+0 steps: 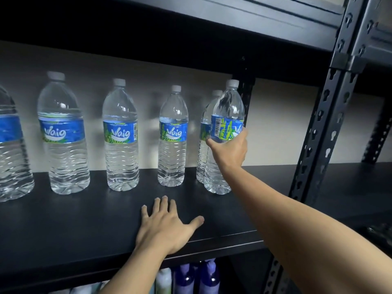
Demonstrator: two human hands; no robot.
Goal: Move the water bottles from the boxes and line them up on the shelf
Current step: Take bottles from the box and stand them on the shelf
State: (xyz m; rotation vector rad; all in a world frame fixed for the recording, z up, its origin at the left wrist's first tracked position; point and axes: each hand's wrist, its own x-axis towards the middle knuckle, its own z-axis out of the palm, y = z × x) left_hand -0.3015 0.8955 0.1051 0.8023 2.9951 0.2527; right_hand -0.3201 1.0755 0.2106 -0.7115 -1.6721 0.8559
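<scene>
A matt black shelf [84,219] in a dark metal rack fills the view, with a pale wall [275,124] behind it and another black shelf board close overhead. A row [121,134] of clear water bottles with blue labels and white caps stands upright along the far side of the shelf, spaced apart, the leftmost cut off by the edge of the view. At the right end of the row, the right hand [230,150] has its fingers and thumb wrapped around the middle of one more bottle [228,107], just under its label. This bottle leans a little to the right, close in front of the last standing one, with its base at the shelf surface. Whether it rests there fully is hard to tell. The left hand [167,225] lies palm down on the near part of the shelf, fingers straight and spread, holding nothing. A perforated black post [322,124] rises on the right. Below the near edge, purple bottles [209,276] show on a lower level.
</scene>
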